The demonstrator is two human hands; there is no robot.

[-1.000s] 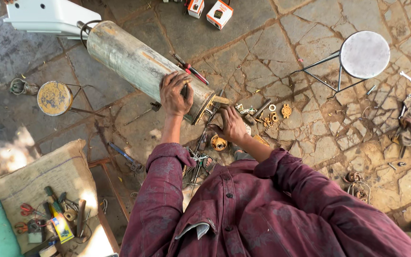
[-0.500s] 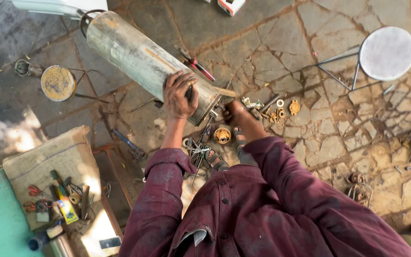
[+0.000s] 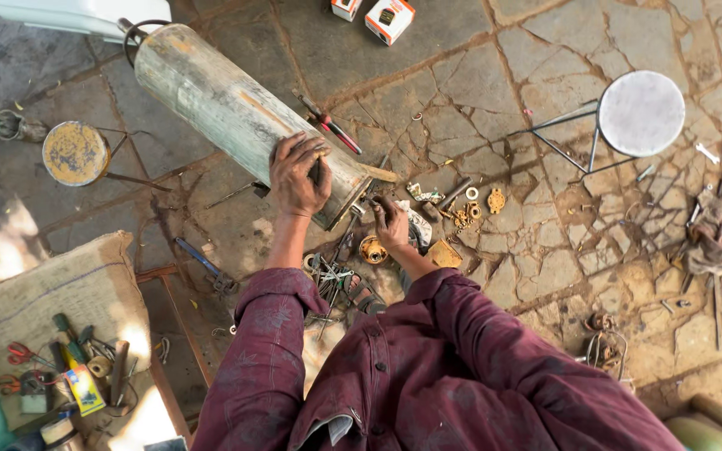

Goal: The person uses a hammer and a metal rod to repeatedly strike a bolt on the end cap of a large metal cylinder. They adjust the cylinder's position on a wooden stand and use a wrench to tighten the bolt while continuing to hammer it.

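left hand (image 3: 298, 174) palm-down, right hand (image 3: 392, 224) curled

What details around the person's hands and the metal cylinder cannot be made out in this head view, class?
- Head view: the right hand reaches among small parts; whether it grips anything is too small to tell.
- The left hand covers part of the metal cylinder.
- The cylinder's open end faces away, so its inside is hidden.
- The white object is cut off by the top edge.

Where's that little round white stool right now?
In the head view the round white stool stands on the stone floor at the upper right, well to the right of the big metal cylinder that the left hand rests on.
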